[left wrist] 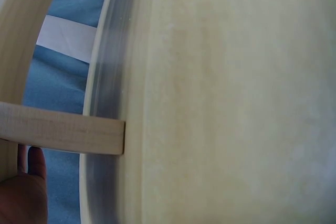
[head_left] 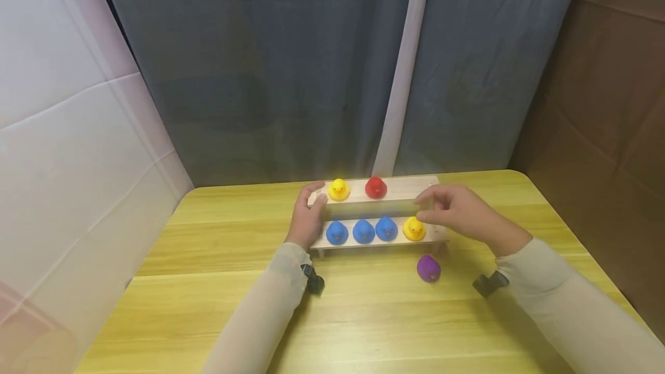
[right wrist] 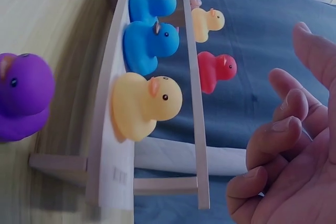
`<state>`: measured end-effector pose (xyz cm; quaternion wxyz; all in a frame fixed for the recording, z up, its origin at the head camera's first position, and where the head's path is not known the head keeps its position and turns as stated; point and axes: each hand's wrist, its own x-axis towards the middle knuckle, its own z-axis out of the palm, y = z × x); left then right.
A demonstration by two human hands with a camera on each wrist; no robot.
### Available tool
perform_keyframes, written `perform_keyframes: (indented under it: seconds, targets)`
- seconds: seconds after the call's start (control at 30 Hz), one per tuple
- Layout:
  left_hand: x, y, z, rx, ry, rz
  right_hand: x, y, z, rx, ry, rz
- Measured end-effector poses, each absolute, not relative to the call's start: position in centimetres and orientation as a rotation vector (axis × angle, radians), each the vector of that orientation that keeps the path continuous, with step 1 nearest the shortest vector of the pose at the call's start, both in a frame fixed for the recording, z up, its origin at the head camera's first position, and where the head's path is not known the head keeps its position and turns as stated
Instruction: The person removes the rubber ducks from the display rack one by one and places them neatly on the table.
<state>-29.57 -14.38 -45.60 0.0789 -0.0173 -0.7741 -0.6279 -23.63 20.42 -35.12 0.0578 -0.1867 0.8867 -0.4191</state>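
Note:
A two-tier wooden shelf (head_left: 405, 189) stands on the table, with rubber ducks on both tiers. My left hand (head_left: 306, 221) grips its left end at the upper tier. The upper tier bears a yellow duck (head_left: 339, 190) and a red duck (head_left: 376, 188). Three blue ducks (head_left: 363, 232) and another yellow duck (head_left: 414, 228) line the lower tier. Beside the shelf's right end is my right hand (head_left: 462, 215), fingers loosely bent and holding nothing; the right wrist view shows it apart from the yellow duck (right wrist: 147, 106). A purple duck (head_left: 429, 269) sits on the table in front.
The wooden table (head_left: 363, 328) reaches back to a dark blue-grey curtain (head_left: 260, 74) with a pale strip. White cloth (head_left: 78, 131) hangs on the left, brown cloth (head_left: 597, 103) on the right. A shelf strut (left wrist: 63, 132) crosses the left wrist view.

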Motion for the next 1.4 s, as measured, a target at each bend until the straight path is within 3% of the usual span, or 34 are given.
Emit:
perform_keyframes:
  seconds: [1.4]
  targets:
    - [-29.5,-14.4,-45.5,-0.074,-2.293,-1.884,-29.0,13.7,-35.1,-0.409,2.738,-1.360]
